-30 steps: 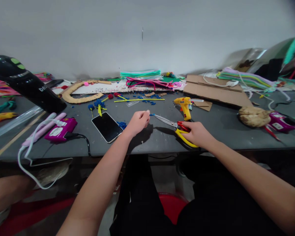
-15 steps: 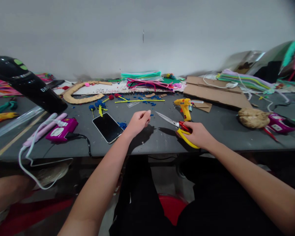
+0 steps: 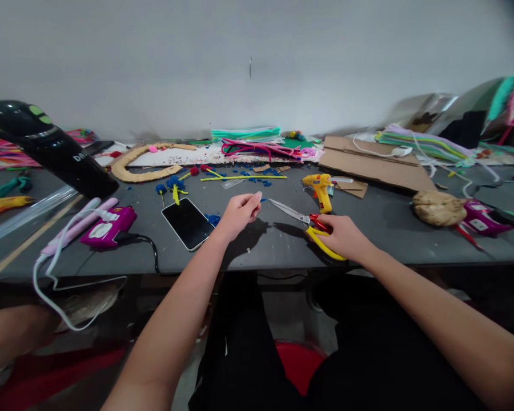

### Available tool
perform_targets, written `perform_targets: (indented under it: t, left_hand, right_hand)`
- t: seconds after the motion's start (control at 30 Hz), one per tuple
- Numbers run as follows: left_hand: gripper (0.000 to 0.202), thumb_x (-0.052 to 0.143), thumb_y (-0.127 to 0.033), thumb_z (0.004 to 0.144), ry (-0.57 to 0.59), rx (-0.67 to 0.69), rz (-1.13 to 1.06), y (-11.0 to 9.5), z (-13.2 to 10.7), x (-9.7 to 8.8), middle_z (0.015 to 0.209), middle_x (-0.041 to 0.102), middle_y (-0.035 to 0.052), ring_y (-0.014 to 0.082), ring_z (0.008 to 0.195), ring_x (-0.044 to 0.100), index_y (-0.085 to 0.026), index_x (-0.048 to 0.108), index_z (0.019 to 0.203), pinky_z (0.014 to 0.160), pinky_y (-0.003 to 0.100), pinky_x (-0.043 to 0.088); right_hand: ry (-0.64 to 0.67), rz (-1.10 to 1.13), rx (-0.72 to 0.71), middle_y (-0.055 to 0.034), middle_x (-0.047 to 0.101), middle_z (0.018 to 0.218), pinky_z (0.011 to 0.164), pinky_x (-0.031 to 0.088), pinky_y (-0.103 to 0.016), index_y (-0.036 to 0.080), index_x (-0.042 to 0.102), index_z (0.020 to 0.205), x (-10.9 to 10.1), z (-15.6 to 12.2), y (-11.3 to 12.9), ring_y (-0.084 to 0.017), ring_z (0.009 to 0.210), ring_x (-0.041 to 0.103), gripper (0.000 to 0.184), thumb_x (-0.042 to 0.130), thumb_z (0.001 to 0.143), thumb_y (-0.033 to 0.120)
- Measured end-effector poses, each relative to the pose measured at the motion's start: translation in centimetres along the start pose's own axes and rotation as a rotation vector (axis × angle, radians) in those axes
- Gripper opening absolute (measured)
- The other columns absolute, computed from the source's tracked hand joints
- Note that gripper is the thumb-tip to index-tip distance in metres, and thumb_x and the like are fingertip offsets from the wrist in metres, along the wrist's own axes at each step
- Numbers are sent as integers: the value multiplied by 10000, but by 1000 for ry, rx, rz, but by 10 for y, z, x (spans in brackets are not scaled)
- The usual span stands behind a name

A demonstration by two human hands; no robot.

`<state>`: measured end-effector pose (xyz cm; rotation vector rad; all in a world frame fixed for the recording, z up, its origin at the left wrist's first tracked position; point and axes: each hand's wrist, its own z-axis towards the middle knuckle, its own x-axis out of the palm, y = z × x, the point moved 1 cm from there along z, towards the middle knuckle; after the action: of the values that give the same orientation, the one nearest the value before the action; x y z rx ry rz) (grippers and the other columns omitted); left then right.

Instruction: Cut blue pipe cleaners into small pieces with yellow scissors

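Note:
My left hand (image 3: 239,214) is pinched shut on a short blue piece (image 3: 262,200) whose tip sticks out past my fingers, above the grey table (image 3: 274,240). My right hand (image 3: 345,237) grips the yellow and red handles of a pair of scissors (image 3: 302,220). The steel blades point left and their tips reach the blue piece. A black phone (image 3: 187,222) lies just left of my left hand.
A yellow glue gun (image 3: 321,187) stands behind the scissors. Blue scraps, pom-pom stems and a yellow pipe cleaner (image 3: 242,177) litter the middle. Cardboard sheets (image 3: 370,160) lie back right, a magenta glue gun (image 3: 107,226) with cable front left, a black device (image 3: 47,145) far left.
The scissor tips have moved left again and now meet the blue piece in my left hand, after drawing back slightly half a second ago. Both hands stay in place.

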<state>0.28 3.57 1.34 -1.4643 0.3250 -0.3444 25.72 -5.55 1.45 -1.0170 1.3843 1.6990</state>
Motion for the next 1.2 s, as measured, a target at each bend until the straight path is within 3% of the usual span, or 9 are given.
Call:
perform_targets:
  t: [0.13, 0.27, 0.4, 0.5, 0.63, 0.83, 0.93, 1.03, 1.2]
  left_hand:
    - [435, 490, -532, 889, -68, 60, 173, -10, -8, -8, 531, 399, -34, 77, 458, 320, -173, 476, 645, 469, 234, 257]
    - [416, 461, -487, 905, -185, 162, 739, -34, -27, -46, 561, 500, 0, 119, 529, 414, -173, 554, 648, 525, 248, 294]
    - [414, 477, -458, 876, -147, 29, 1024, -46, -36, -95, 527, 551, 18, 145, 504, 465, -183, 576, 583, 508, 263, 286]
    - [420, 522, -470, 831, -42, -89, 1052, -41, -32, -114, 477, 533, 22, 144, 435, 448, -187, 559, 522, 470, 269, 267]
    - [481, 514, -546, 810, 65, -193, 1149, -36, -27, -112, 469, 518, 35, 142, 402, 438, -189, 521, 488, 442, 269, 249]
    - [478, 409, -594, 838, -127, -432, 1404, -48, -30, -119, 761, 677, 97, 242, 663, 615, -205, 601, 637, 538, 288, 364]
    - [373, 428, -517, 846, -210, -395, 1423, -54, -28, -124, 882, 696, 110, 275, 791, 641, -213, 626, 755, 608, 308, 411]
    - [354, 461, -514, 837, -225, -334, 1381, -57, -19, -117, 863, 699, 100, 263, 799, 641, -213, 635, 770, 637, 306, 428]
    - [311, 498, -458, 832, -138, -211, 1330, -54, 25, -95, 791, 696, 79, 218, 717, 630, -201, 637, 726, 608, 279, 415]
  right_hand:
    - [8, -12, 18, 29, 453, 575, 542, 268, -262, 212, 407, 626, 0, 0, 1, -118, 558, 339, 290, 576, 763, 405]
    - [46, -17, 34, 22, 479, 586, 545, 276, -267, 214, 439, 638, -1, 3, 2, -127, 557, 376, 253, 555, 766, 398]
    - [50, -46, 30, 9, 509, 593, 547, 270, -278, 214, 470, 645, -1, 5, 6, -139, 560, 412, 222, 555, 748, 391]
    - [46, -51, 21, 7, 513, 590, 547, 265, -279, 214, 469, 645, -2, 5, 10, -140, 561, 418, 215, 554, 745, 385]
    - [39, -61, 18, 11, 501, 579, 542, 258, -270, 214, 449, 639, -3, 4, 15, -134, 556, 406, 241, 558, 742, 403]
    - [37, -103, 32, 5, 508, 592, 534, 265, -261, 214, 435, 635, -8, 5, 17, -129, 555, 404, 264, 546, 756, 420]
    - [91, -160, 109, -15, 546, 620, 538, 282, -266, 217, 477, 652, -12, 7, 19, -146, 570, 449, 266, 529, 771, 449]
    - [166, -236, 215, -54, 604, 690, 537, 299, -278, 220, 532, 695, -16, 9, 23, -179, 605, 514, 356, 518, 773, 568]
    - [241, -326, 286, -103, 662, 849, 537, 335, -294, 219, 579, 806, -20, 10, 37, -255, 729, 610, 543, 492, 724, 749]
